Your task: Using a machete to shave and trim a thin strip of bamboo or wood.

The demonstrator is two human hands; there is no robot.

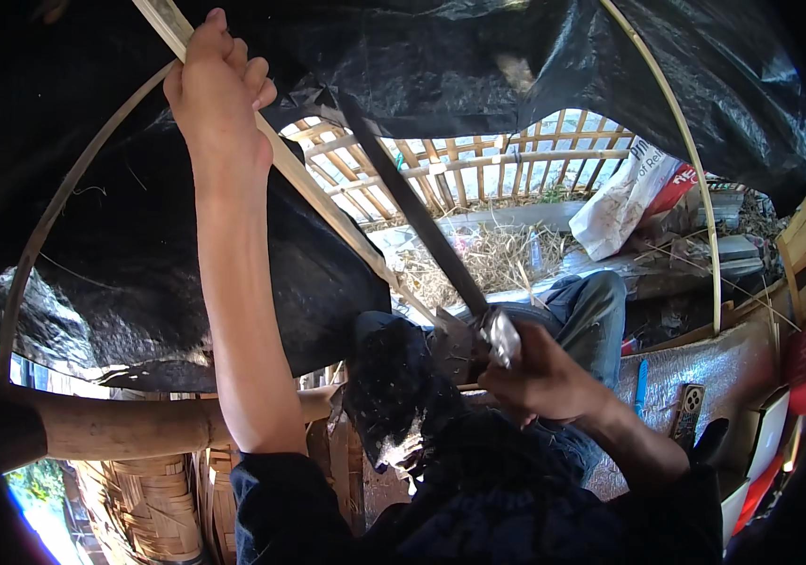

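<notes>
My left hand (222, 104) is raised at the upper left, its fingers closed round a long split bamboo strip (323, 207). The strip slants down to the right toward my lap. In my right hand (549, 381), near my lap, is a machete (422, 221) with a long dark blade and a shiny silver grip. The blade points up and away to the left, its tip close to the black sheeting. The strip's lower end lies left of the grip, beside dark cloth (389, 377) over my leg; whether blade and strip touch there I cannot tell.
Black plastic sheeting (422, 56) hangs ahead, with thin bent bamboo rods (690, 141) at both sides. Beyond lie a slatted bamboo fence (478, 174), straw (478, 259) and a white-and-red sack (615, 202). A thick bamboo pole (130, 426) crosses left; a phone (688, 410) lies right.
</notes>
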